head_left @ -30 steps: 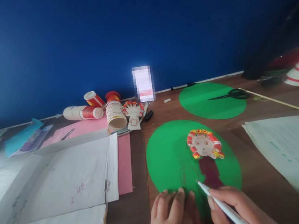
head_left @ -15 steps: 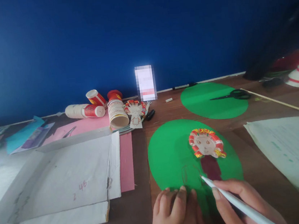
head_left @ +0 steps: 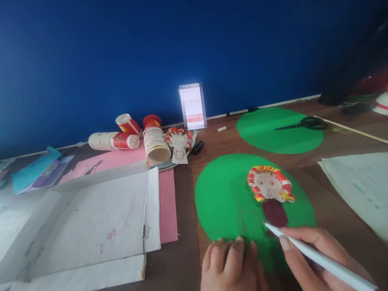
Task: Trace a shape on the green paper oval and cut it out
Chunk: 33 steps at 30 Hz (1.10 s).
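Brown surface before blue wall: left hand presses flat, ungripping, on green disc; right hand grips white pen, tip on disc.

Both hands are bare right down to the lower edge of the picture, which cuts them off across the back of the hand. The left hand, just left of the tip of the white pen, shows four slim fingers with soft creases at the knuckles and short, rounded nails with a dull sheen. The right hand, beneath and behind the pen's shaft, shows a long, narrow thumb whose nail is oval and a little longer, and smooth, tapering fingers on the pen's far side.
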### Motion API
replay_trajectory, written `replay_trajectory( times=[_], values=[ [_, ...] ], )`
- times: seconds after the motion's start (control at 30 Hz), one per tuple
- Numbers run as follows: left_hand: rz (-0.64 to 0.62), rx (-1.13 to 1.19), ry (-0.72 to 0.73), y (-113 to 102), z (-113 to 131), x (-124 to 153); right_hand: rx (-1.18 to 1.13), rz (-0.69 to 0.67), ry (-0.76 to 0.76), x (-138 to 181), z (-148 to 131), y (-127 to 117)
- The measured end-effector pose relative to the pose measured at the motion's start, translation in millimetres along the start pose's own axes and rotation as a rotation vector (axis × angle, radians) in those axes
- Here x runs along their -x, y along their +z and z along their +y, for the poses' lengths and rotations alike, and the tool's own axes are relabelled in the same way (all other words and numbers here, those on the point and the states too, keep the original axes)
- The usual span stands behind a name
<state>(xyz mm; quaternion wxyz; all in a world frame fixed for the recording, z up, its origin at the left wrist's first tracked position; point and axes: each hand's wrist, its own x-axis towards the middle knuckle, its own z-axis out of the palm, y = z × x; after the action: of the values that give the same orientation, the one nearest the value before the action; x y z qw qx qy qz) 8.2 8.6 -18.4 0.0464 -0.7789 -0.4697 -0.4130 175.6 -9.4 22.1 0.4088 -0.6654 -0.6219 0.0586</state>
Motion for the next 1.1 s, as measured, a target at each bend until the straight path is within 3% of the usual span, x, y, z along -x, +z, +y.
replay_trajectory(
  times=[0.63, 0.83, 1.1],
  values=[
    [-0.014, 0.069, 0.027, -8, 4, -12, 0.047, -0.024, 0.000, -7, 1, 2],
    [-0.003, 0.116, -0.066, -1, 5, -5, 0.087, 0.040, -0.076, -13, -1, 7],
    [-0.020, 0.086, -0.031, -2, 5, -5, 0.118, 0.029, -0.101, -18, -3, 10]
  ],
)
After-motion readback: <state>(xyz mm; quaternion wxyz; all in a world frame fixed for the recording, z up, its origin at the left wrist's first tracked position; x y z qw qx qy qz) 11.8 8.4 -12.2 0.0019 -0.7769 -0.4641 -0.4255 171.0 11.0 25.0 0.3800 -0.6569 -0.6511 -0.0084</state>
